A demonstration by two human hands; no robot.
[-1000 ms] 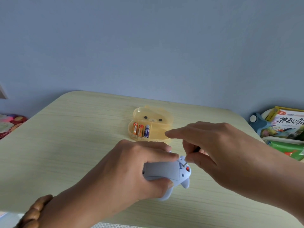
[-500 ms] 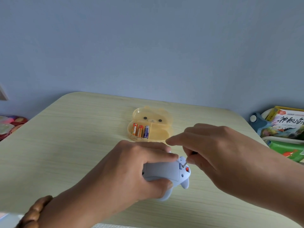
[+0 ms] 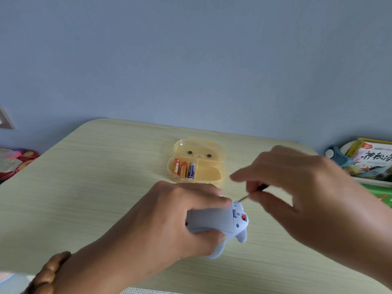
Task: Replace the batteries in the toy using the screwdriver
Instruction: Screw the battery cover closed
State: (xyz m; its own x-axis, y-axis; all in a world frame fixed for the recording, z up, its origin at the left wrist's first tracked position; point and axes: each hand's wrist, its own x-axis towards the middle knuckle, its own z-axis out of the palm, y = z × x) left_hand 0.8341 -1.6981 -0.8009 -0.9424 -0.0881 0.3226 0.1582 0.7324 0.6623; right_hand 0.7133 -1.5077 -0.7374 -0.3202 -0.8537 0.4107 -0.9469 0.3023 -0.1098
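A pale blue toy lies underside up on the light wood table, and my left hand grips it from the left. My right hand pinches a small screwdriver whose thin metal tip hangs just above the toy's right end, clear of it. Most of the screwdriver's dark handle is hidden in my fingers. Behind the toy stands an open yellow bear-shaped case holding three batteries in its left half.
Picture books and a blue toy piece are stacked off the table's right edge. A colourful item lies off the left edge. A beaded bracelet is on my left wrist. A blue wall rises behind the table.
My right hand has lifted the screwdriver up and to the right, so its tip has come off the toy. My left hand still holds the toy in place.
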